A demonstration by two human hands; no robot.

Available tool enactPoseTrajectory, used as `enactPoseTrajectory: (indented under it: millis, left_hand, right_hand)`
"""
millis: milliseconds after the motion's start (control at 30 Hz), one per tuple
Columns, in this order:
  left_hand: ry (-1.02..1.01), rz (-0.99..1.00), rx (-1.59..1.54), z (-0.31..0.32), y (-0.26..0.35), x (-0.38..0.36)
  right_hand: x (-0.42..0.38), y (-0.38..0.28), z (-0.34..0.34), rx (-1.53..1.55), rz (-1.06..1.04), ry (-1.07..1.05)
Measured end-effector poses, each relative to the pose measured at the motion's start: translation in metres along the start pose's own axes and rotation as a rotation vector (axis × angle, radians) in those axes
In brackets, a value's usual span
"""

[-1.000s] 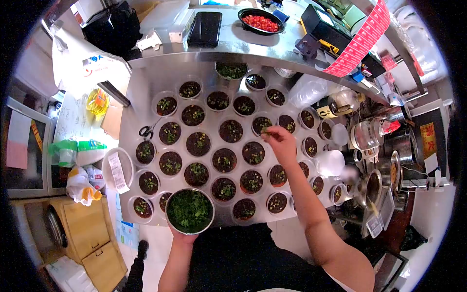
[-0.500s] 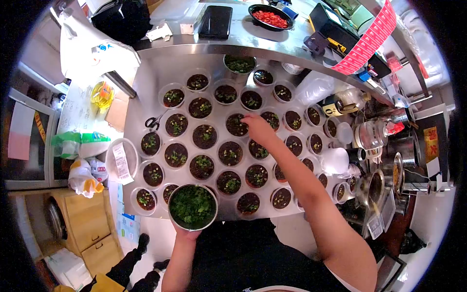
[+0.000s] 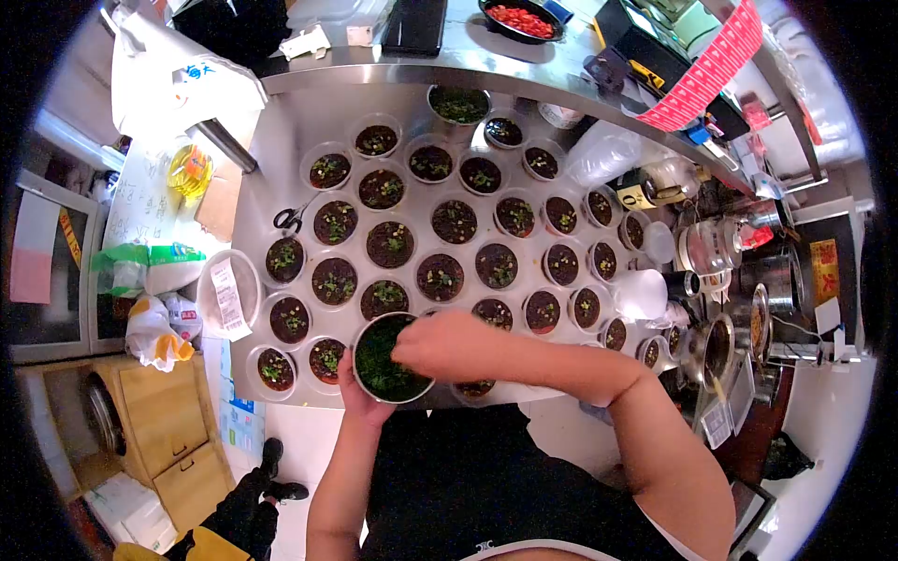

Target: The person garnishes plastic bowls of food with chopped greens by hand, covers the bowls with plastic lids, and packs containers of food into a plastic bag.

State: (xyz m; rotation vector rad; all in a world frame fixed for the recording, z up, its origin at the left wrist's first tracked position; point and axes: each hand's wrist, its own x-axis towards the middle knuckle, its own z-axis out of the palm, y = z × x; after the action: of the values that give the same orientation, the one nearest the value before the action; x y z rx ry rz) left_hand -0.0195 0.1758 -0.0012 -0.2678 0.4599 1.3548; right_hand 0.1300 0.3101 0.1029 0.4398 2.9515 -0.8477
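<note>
My left hand point(image 3: 366, 397) is wrapped round the side of a round metal bowl point(image 3: 412, 400) full of chopped green herbs point(image 3: 379, 360), at the table's front edge. Over the bowl's right side, my right hand point(image 3: 432, 344) has its fingers closed and dipped among the herbs; the fingertips are partly hidden. Beyond them, several clear plastic tubs stand in rows, such as a middle tub point(image 3: 454, 222) and a left tub point(image 3: 335, 280). Each holds dark contents topped with small green and pale bits. The bowl and my right arm cover some of the front tubs.
Black scissors point(image 3: 290, 220) lie left of the tubs. A second container of herbs point(image 3: 458, 104) stands at the back under a metal shelf point(image 3: 374, 75). On the shelf is a black bowl of red pieces point(image 3: 520, 21). Jars and pots point(image 3: 706, 248) crowd the right. Someone's legs point(image 3: 245, 510) show lower left.
My right hand has come back from a middle tub to the herb bowl. My left hand has shifted the bowl slightly right and up in the view. The whole view has tilted a little.
</note>
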Motion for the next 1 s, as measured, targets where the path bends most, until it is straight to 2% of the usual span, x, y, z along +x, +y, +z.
enactPoseTrajectory:
  millis: [67,133,167,233,333,367,433,500,533,633,667,800,867,933,967,1000]
  left_hand:
    - [-0.035,-0.047,0.052,0.004,-0.006,0.004]
    - [0.029,-0.084,0.062,0.0,-0.014,0.007]
    - [0.064,-0.104,0.067,-0.001,-0.018,0.008]
    - [0.009,-0.097,0.045,0.004,-0.024,0.006]
    - [-0.066,-0.058,0.033,0.01,-0.038,0.011]
    - [-0.01,-0.074,0.008,0.001,-0.041,0.016]
    - [-0.042,-0.058,-0.031,0.003,-0.047,0.022]
    - [-0.077,-0.049,-0.009,0.009,-0.051,0.03]
    - [-0.098,-0.034,-0.009,0.011,-0.053,0.034]
    - [-0.122,-0.005,-0.033,0.005,-0.055,0.039]
    - [-0.123,0.002,-0.048,0.003,-0.054,0.039]
    - [-0.097,0.019,-0.1,0.0,-0.047,0.029]
    - [0.023,0.039,-0.113,-0.012,-0.042,0.024]
    - [0.088,0.04,-0.099,-0.034,-0.034,0.018]
    - [0.047,0.02,-0.125,-0.042,-0.033,0.013]
    - [0.006,-0.002,-0.151,-0.048,-0.032,0.007]
  right_hand:
    - [-0.003,-0.012,0.015,-0.113,0.029,-0.108]
    - [-0.007,-0.015,0.021,-0.177,0.075,-0.149]
    - [-0.012,-0.016,0.02,-0.111,0.092,-0.058]
    - [-0.03,-0.016,0.017,0.027,0.137,0.121]
    - [-0.05,-0.006,0.024,0.423,0.107,0.474]
    - [-0.057,0.003,0.026,0.568,0.162,0.498]
    - [-0.067,0.013,0.026,0.883,0.313,0.571]
    - [-0.075,0.023,0.026,1.32,0.349,0.609]
    - [-0.086,0.021,0.01,1.369,0.399,0.548]
    - [-0.115,0.028,0.008,1.511,0.464,0.644]
    - [-0.124,0.034,0.013,1.593,0.356,0.724]
    - [-0.171,0.052,0.02,1.675,0.421,1.013]
    - [-0.198,0.067,0.03,1.619,0.442,1.139]
    - [-0.222,0.076,0.037,1.578,0.455,1.194]
    - [-0.23,0.079,0.041,1.559,0.46,1.22]
    - [-0.233,0.079,0.046,1.454,0.559,1.224]
